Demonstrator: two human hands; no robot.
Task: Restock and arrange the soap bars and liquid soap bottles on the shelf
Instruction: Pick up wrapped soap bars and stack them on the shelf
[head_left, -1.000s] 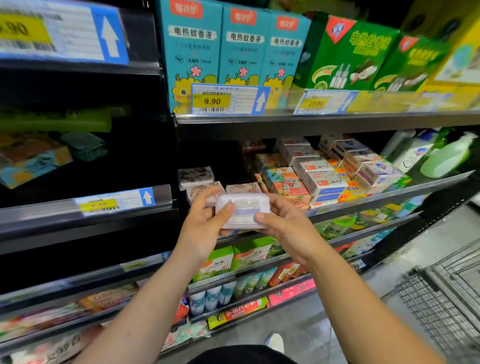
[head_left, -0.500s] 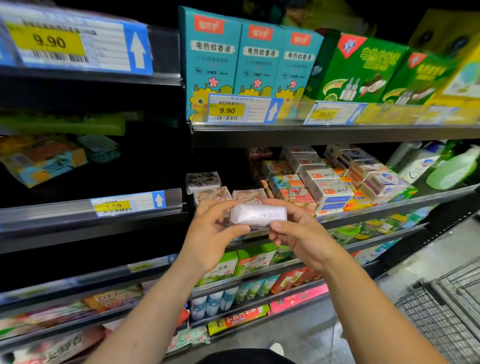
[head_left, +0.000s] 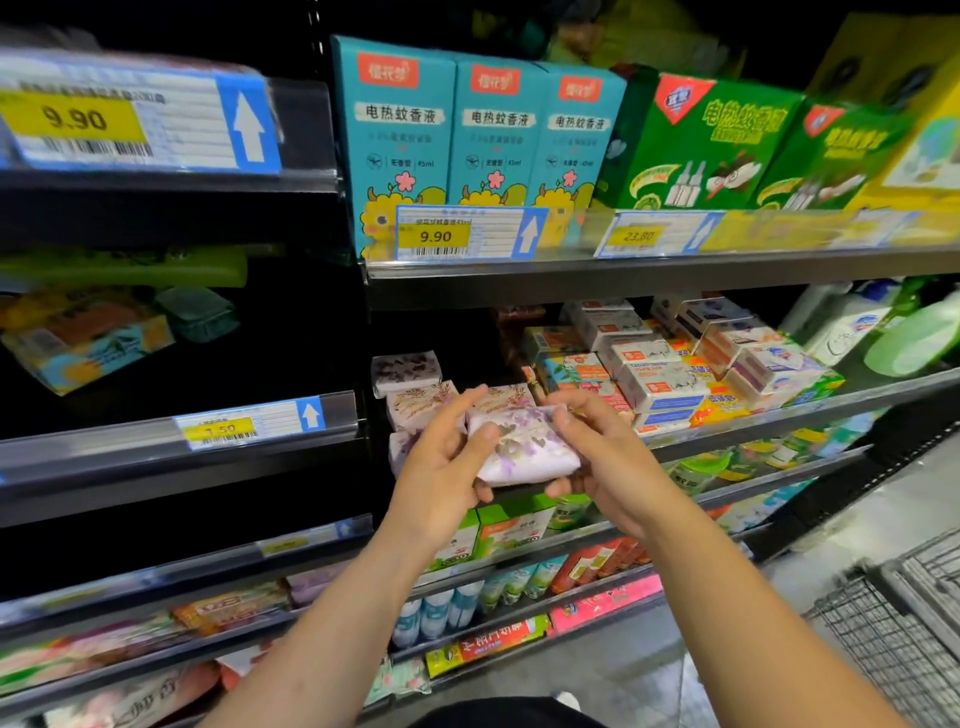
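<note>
Between my two hands is a wrapped soap bar, white with purple flowers, held just in front of the soap shelf. My left hand grips its left end, thumb on top. My right hand grips its right end with curled fingers. Behind it, matching flowered soap bars are stacked at the shelf's left. Boxed soap bars in several colours fill the middle. White and green liquid soap bottles stand at the right.
The shelf above holds teal boxes and green boxes behind price tags. Lower shelves carry green boxes and tubes. A wire cart stands at the lower right. A dark shelf bay is at the left.
I have turned the soap bar in my hands: first its white label side faced me, then its edge, now the flowered face. The view has shifted closer to the shelf.
</note>
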